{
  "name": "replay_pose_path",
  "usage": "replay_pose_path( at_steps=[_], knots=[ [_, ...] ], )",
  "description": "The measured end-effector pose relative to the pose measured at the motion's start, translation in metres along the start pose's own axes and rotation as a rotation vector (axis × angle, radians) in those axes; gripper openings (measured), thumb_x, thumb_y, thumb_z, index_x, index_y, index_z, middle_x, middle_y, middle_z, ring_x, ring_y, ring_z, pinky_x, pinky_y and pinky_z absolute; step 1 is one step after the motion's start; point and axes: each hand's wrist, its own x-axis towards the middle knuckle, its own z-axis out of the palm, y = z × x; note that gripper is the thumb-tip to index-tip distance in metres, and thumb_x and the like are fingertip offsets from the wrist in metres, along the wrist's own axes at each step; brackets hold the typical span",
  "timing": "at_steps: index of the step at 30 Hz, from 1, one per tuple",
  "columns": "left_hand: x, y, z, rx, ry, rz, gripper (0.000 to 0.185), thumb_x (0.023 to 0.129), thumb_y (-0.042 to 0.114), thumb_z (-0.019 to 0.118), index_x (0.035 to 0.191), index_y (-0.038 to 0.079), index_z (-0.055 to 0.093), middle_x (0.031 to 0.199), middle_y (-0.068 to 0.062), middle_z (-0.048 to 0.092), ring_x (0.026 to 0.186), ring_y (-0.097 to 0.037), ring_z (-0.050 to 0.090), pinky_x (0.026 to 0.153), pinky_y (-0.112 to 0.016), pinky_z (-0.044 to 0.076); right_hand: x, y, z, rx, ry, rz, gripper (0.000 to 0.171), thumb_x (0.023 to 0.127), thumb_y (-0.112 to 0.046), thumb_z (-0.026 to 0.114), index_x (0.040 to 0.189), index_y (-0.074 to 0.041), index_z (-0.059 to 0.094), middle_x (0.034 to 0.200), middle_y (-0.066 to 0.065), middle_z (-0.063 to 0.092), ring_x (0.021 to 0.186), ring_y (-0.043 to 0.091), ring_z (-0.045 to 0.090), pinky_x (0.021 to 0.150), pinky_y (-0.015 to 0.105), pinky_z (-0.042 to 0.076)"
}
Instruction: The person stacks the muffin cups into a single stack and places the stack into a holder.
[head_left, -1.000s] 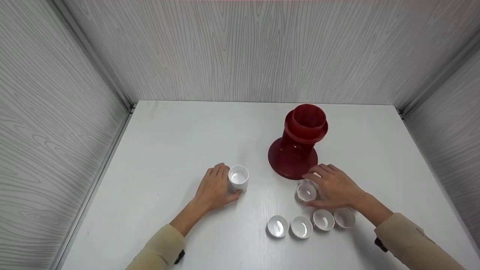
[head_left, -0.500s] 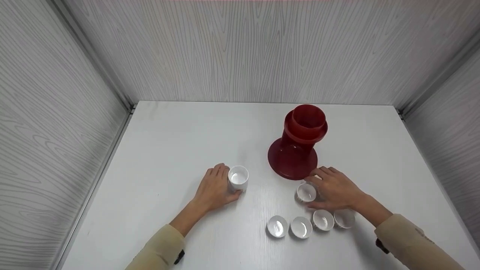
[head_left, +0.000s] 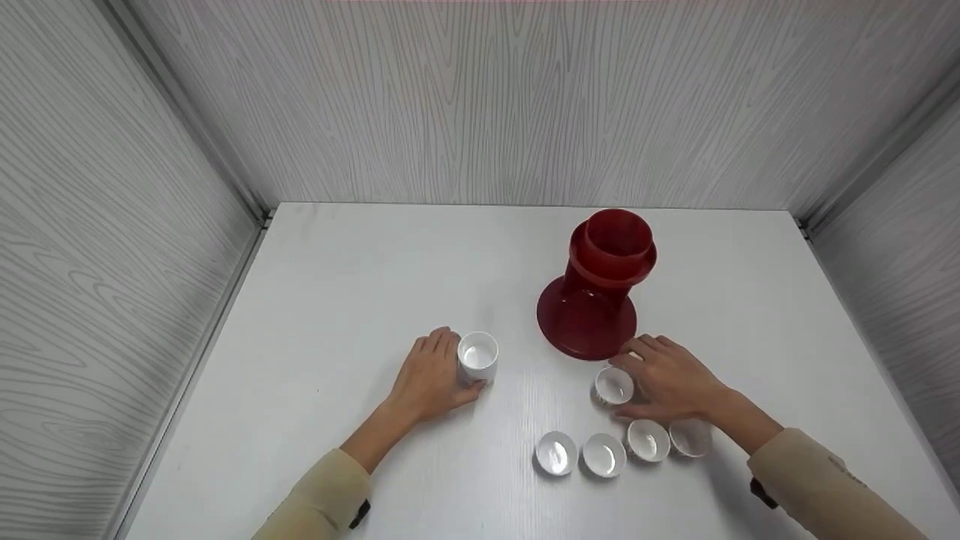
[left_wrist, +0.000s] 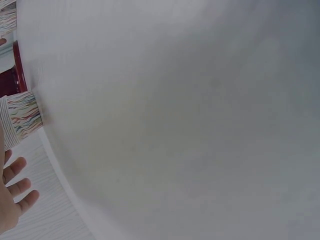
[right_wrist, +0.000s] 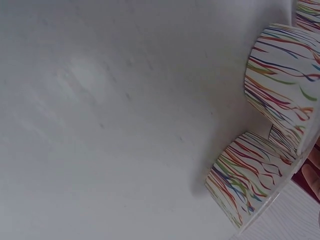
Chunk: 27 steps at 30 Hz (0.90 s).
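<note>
The left hand (head_left: 429,379) grips a nested stack of paper cups (head_left: 478,355) between thumb and fingers, and the right hand (head_left: 666,379) holds a single cup (head_left: 614,385), mouth up, well to the right across the white tabletop (head_left: 360,277). The row of four cups (head_left: 604,455) is below the right hand, which is nearer; beyond its fingertips stands a red round-based stand (head_left: 604,277), inside the far edge.

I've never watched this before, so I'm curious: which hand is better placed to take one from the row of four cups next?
Probably the right hand: though around one cup, it's close to that row; the left hand, holding another cup, is farther off.
</note>
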Motion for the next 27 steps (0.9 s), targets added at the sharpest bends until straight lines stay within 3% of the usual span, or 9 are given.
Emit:
replay_pose_path(
  at_steps=[18, 27],
  knots=[
    [-0.0005, 0.0003, 0.0004, 0.016, 0.004, 0.008, 0.082, 0.086, 0.065, 0.074, 0.129, -0.003, 0.06, 0.124, -0.016, 0.07, 0.125, -0.031, 0.065, 0.101, -0.043, 0.057, 0.0004, -0.0015, 0.0043, -0.017, 0.063, -0.033, 0.059, 0.078, -0.061, 0.083, 0.117, -0.019, 0.07, 0.114, -0.001, 0.067, 0.104, 0.019, 0.062, 0.089, 0.04, 0.055],
    [0.0, 0.0013, -0.0024, -0.002, -0.038, -0.011, 0.083, 0.088, 0.065, 0.072, 0.132, -0.004, 0.058, 0.128, -0.017, 0.068, 0.13, -0.032, 0.062, 0.104, -0.043, 0.055, 0.0031, -0.0039, 0.0017, 0.015, 0.03, 0.015, 0.056, 0.08, -0.063, 0.08, 0.119, -0.023, 0.069, 0.115, -0.004, 0.067, 0.105, 0.016, 0.062, 0.094, 0.04, 0.056]
  ],
)
